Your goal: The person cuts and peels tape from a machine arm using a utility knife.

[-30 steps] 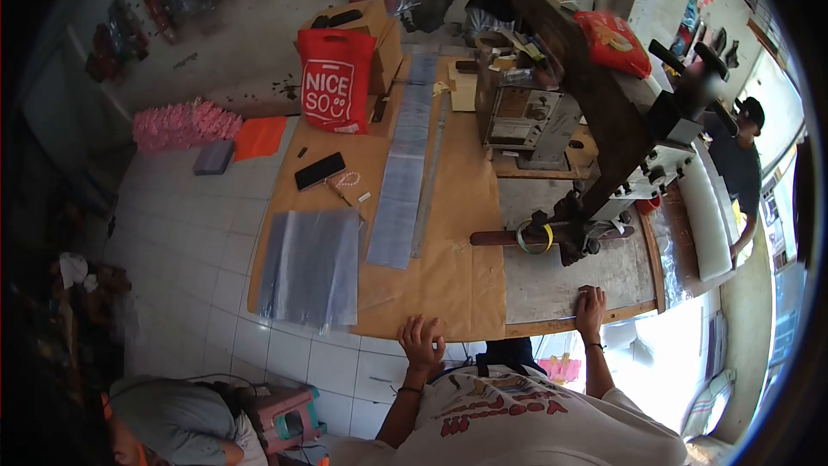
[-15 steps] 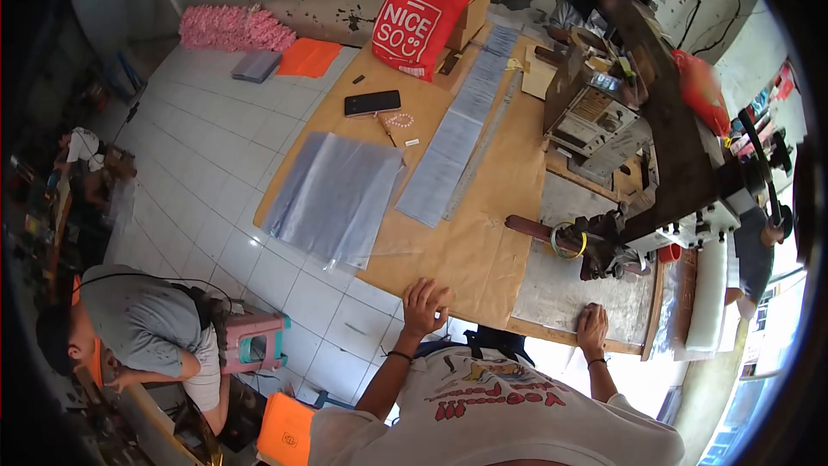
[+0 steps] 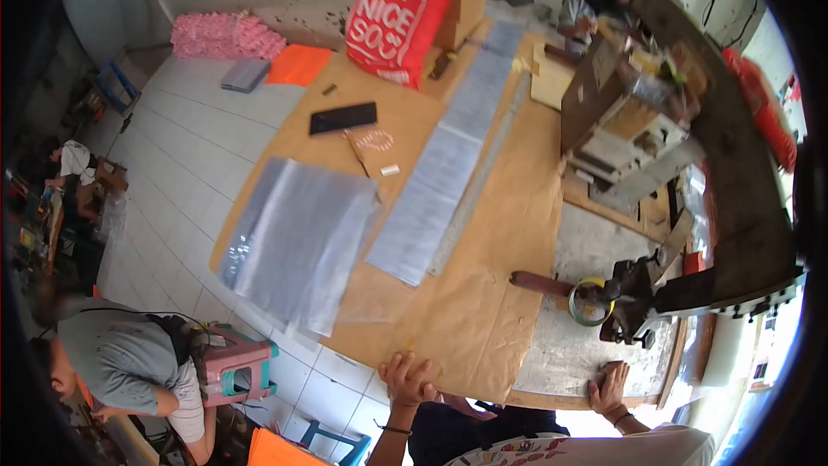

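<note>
Left fingers (image 3: 396, 369) and right fingers (image 3: 614, 373) are rested, released, on one counter (image 3: 487, 328). Beyond the left, one phone (image 3: 343, 118) and one plastic strip (image 3: 442, 174) are laid.

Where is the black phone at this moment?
In the head view, the black phone lies on the left part of the brown table, just beyond the clear plastic sheets and beside the beaded loop.

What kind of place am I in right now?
Probably a small plastic-packaging workshop: clear plastic sheets lie stacked on the brown-covered table, a heavy press-like machine stands beside it, and a person sits bent over work at lower left.
</note>
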Tool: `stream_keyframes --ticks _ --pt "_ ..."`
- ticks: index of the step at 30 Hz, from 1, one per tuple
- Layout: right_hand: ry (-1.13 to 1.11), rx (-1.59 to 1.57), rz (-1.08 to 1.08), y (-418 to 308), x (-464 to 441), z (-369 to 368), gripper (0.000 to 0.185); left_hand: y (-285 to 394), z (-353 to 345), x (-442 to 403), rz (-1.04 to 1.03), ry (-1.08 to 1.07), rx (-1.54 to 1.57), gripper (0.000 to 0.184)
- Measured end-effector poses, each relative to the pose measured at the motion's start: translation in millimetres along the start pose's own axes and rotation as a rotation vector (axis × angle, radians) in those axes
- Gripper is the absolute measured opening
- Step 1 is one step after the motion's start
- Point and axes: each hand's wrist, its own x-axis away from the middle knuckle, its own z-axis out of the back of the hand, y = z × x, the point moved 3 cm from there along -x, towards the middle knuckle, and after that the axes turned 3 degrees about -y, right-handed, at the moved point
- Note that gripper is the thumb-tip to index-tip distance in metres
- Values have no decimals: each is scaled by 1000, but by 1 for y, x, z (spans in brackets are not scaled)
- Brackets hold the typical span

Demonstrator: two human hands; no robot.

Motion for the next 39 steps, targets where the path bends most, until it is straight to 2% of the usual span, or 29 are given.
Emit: stream_keyframes --ticks 1,3,10,13,17,22,25,26,29,31,32,35,36,37,39 --pt "55 81 35 11 8 -8 50 6 3 7 40 6 0 45" --pt "33 26 37 2 3 1 51 13 2 5 62 41 -9 45" --pt "166 -103 110 -3 -6 7 44 24 -11 -5 88 238 -38 44" --pt "224 -170 146 -4 -6 12 41 31 -10 -10 160 215 17 45" --pt "268 -224 132 0 -2 9 20 39 -5 -19 145 208 56 47" --pt "288 -179 242 -16 0 14 14 51 12 -4 100 45 49 42" --pt "261 -162 295 -29 2 16 15 66 36 10 136 -65 124 39" --pt "257 -151 316 -36 8 17 21 69 44 22 157 -85 110 38" --pt "282 -95 391 -63 13 15 44 66 74 71 406 -102 244 38" --pt "321 3 412 -71 19 7 59 19 89 138 561 17 340 38" --pt "256 25 410 -66 17 0 75 -3 97 173 631 75 401 38" --pt "164 120 403 -76 29 3 89 -26 152 272 1045 474 742 40" --pt "147 133 367 -75 31 -2 92 -31 168 311 1017 539 726 42" --pt "147 147 350 -78 28 -10 96 -46 190 378 1331 872 721 46" --pt "174 178 312 -81 19 -26 99 -61 199 458 1405 1010 738 49"
